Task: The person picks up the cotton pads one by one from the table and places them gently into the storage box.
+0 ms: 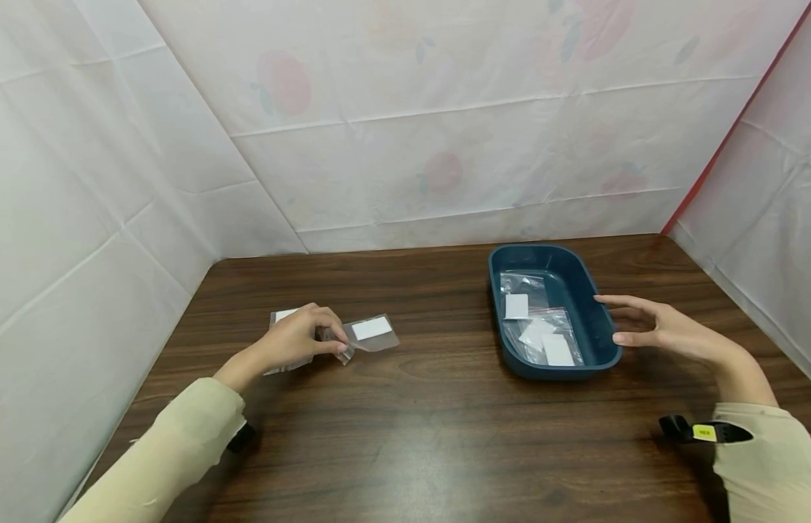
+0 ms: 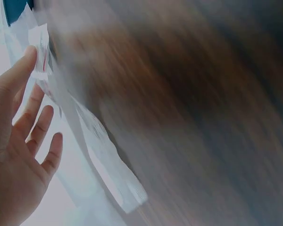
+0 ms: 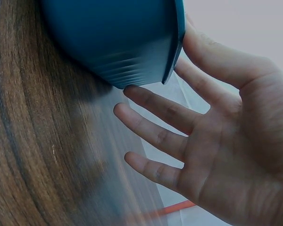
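Note:
Between thumb and fingertips, my left hand [image 1: 299, 338] pinches a small clear zip bag [image 1: 387, 338] with a white rectangle on it. The left wrist view shows the bag's zip edge [image 2: 41, 49] at the thumb. Another clear bag [image 1: 289, 368], partly hidden behind the hand, lies on the table; in the left wrist view, this bag [image 2: 111, 165] stretches out below the fingers. My right hand [image 1: 673, 332] rests its extended fingers at the right rim of a blue plastic bin [image 1: 499, 290]. Inside the bin are several clear bags [image 1: 542, 327] with white rectangles.
The wood-grain table [image 1: 405, 421] is bounded at the back by a pale fruit-print sheet [image 1: 438, 167], with white sheeting [image 1: 85, 181] at the left and more [image 1: 777, 196] at the right. A black band [image 1: 722, 433] sits at the right wrist.

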A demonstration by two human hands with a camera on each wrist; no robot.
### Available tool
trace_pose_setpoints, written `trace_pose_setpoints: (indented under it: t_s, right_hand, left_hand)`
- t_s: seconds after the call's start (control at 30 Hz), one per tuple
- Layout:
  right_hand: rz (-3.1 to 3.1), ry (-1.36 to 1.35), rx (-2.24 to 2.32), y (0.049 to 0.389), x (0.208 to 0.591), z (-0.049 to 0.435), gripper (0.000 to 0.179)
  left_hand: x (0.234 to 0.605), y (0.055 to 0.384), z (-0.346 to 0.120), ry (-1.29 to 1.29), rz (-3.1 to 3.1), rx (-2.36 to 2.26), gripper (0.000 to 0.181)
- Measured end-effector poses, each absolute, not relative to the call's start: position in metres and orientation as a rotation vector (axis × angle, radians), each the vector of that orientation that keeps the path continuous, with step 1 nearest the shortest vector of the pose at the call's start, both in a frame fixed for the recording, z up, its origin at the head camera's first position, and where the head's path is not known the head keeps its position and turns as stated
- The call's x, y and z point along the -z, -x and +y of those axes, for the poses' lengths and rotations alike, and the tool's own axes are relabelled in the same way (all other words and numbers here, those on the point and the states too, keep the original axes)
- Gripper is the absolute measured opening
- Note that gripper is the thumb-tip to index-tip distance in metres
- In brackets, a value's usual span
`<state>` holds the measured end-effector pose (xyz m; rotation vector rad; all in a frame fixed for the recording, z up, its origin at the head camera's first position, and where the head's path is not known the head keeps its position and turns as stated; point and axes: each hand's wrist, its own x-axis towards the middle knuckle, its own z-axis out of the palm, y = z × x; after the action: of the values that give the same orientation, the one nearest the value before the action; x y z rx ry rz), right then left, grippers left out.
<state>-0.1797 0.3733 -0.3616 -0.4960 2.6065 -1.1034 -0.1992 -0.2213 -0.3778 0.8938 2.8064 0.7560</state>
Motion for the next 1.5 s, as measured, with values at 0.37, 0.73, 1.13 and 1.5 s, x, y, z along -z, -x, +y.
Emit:
trace_pose_setpoints:
  t_s: [0.37,0.73,1.13,1.5]
  right_hand:
    - [2.626,0.502,1.079,0.178,0.359,0.372,0.066]
    - [2.621,0.503,1.081,0.181,0.360,0.372,0.066]
    - [2.630,0.492,1.079,0.180,0.360,0.372,0.066]
    - [2.625,0.488,1.078,0.180,0.359,0.372,0.067]
  left_hand:
    - [0.368,0.193,-0.198,-0.837,2.820,-0.806,0.006]
    - [0.360,0.192,-0.178,-0.815,2.878,-0.828,0.006]
    - [0.349,0.192,-0.157,-0.800,2.912,-0.888,0.010]
    - [0.337,0.196,-0.135,-0.804,2.929,-0.979,0.009]
